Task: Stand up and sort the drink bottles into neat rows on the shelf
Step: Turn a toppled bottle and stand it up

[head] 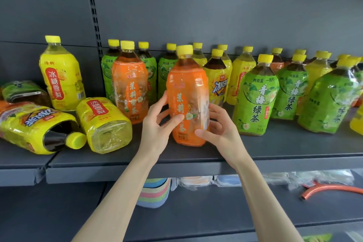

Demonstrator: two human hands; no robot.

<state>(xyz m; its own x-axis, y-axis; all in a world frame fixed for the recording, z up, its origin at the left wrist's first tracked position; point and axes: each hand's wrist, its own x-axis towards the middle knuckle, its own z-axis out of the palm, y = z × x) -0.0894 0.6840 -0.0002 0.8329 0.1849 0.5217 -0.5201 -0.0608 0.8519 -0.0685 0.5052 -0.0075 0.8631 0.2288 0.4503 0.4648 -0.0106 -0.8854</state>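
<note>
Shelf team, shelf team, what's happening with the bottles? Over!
Gripped by left hand and right hand: orange bottle, upright near shelf front. To its left, toppled yellow bottles. To its right, green bottles standing.

The shelf point(294, 143) is long, flat and dark grey. Lots of drink bottles with yellow caps sit on it. On the left, three lie on their sides. The lying green bottle point(23, 92) is at the back, and the dark tea bottle point(29, 129) is in front of it. Beside its cap is the lying yellow bottle point(104, 124), with its bottom facing out. The tall yellow bottle point(61, 76) stands behind them. In the middle, the back orange bottle point(129, 86) stands up. The front orange bottle point(186, 88) is upright near the front edge. On the right, three green bottles point(255, 98) stand in front. The back row point(243, 72) has more green and yellow ones.
</note>
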